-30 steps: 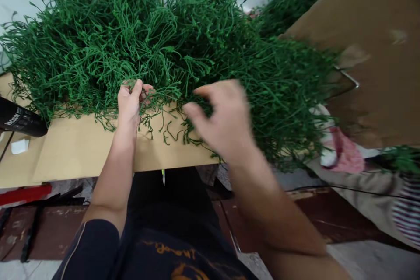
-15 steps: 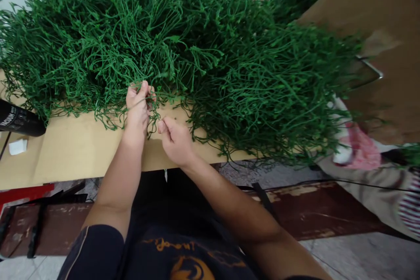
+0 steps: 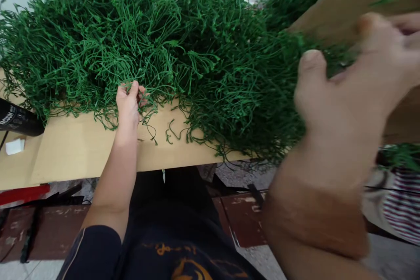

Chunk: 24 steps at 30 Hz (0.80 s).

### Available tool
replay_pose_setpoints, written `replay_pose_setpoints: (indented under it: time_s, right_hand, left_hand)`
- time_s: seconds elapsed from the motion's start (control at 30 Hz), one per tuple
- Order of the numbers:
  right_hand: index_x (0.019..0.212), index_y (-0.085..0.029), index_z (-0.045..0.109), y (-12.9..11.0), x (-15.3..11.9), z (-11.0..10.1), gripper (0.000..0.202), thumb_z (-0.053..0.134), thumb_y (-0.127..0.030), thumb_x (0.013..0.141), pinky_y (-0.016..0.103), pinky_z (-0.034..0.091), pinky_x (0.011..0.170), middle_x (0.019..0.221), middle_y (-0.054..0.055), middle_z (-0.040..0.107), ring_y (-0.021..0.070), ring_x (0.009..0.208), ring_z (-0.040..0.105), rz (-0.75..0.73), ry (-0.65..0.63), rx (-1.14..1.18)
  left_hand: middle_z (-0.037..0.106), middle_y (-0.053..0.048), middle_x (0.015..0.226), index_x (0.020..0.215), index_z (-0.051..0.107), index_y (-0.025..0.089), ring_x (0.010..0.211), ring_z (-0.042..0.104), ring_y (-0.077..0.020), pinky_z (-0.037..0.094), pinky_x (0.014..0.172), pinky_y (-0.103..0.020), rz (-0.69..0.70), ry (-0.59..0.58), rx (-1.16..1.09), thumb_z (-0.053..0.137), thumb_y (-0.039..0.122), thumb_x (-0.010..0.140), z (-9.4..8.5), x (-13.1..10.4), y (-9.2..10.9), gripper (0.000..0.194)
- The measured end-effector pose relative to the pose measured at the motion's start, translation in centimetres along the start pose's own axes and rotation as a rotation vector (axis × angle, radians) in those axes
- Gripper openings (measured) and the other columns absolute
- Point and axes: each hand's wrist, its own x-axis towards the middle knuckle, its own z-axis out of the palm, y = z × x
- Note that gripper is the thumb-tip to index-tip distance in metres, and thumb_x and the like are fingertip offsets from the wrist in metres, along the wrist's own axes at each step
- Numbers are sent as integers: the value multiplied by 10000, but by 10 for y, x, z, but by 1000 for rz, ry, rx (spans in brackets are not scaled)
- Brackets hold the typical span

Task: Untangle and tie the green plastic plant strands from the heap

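My left hand [image 3: 129, 98] is closed, thumb against fingers, on thin green artificial plant stems [image 3: 144, 103] at the front edge of a big tangled heap of green stems [image 3: 131, 39]. My right hand [image 3: 354, 78], large and blurred, is raised at the right above the heap's right end. Its thumb stands apart from the fingers, and nothing shows in its grasp. A blurred green sprig [image 3: 385, 0] is in the air just beyond it, in front of brown cardboard [image 3: 341, 4]. A few loose stems [image 3: 173, 133] lie on the cardboard-covered table [image 3: 78, 144].
A black vacuum bottle [image 3: 19, 118] lies at the left, with a folded white paper [image 3: 15, 146] near it. Below the table edge is a worn brown bench [image 3: 243, 218]. At the right, part of another person's striped clothing [image 3: 402, 205] shows.
My right hand has swung from beside the left hand up and right to the cardboard, and its fist has opened. My left hand has shifted slightly left, still holding stems.
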Motion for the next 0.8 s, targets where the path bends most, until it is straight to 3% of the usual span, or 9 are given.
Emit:
replay_pose_setpoints:
  time_s: [0.07,0.13,0.2,0.3,0.4,0.53,0.6,0.7,0.8]
  right_hand:
    - [1082,-154,579,-12,-4,4,418,439,-477,855,494,305,878,1066,128,534,303,1104,457,-15,-2,65]
    - [947,-137,599,-47,-23,17,346,412,-419,876,433,353,846,948,115,587,252,993,512,-60,-117,242]
    - [863,-138,585,-87,-46,36,307,493,-430,832,330,400,724,821,77,596,175,785,535,-53,-441,476]
    - [758,-159,525,-126,-66,62,236,503,-383,829,266,366,627,735,38,560,124,655,477,56,-677,612]
    - [669,-180,442,-129,-66,73,287,362,-333,897,260,346,634,680,27,519,118,646,449,89,-646,682]
    - [655,-187,428,-124,-70,68,322,278,-308,913,286,353,660,671,45,511,143,669,445,-1,-532,658]
    - [642,-187,448,-132,-81,58,281,312,-235,882,299,350,653,636,48,509,152,652,432,-120,-461,622]
    - [619,-185,490,-148,-97,35,239,384,-150,831,278,348,608,581,25,507,136,610,417,-430,-390,742]
    - [627,-183,526,-133,-87,15,236,407,-103,815,254,362,580,571,10,531,117,595,434,-569,-335,789]
  left_hand:
    - [549,86,536,798,431,205,456,543,-39,380,425,-127,25,-21,39,628,316,757,3,-1,-2,230]
    - [558,87,536,792,424,203,450,541,-37,395,436,-129,55,-38,61,624,309,759,6,-2,-3,228]
    - [559,88,532,781,417,201,439,536,-35,399,437,-131,75,-51,74,622,296,759,7,-5,-4,228]
    - [551,91,518,768,409,202,427,530,-37,396,434,-136,84,-66,96,627,293,753,7,-7,-5,237]
    - [545,90,519,766,411,205,439,537,-40,395,448,-140,88,-61,107,635,302,745,8,-7,-8,245]
    - [523,94,513,759,403,204,447,527,-39,390,464,-144,76,-49,84,633,289,748,11,-3,-12,245]
    - [492,106,491,750,383,206,399,467,-25,362,434,-140,80,-20,60,614,274,766,10,1,-13,242]
    - [447,118,483,731,349,208,365,401,-10,318,393,-136,144,109,22,592,307,785,2,6,-10,268]
    - [470,111,504,736,359,208,392,448,-11,334,402,-133,163,110,46,619,346,759,-7,4,-3,295]
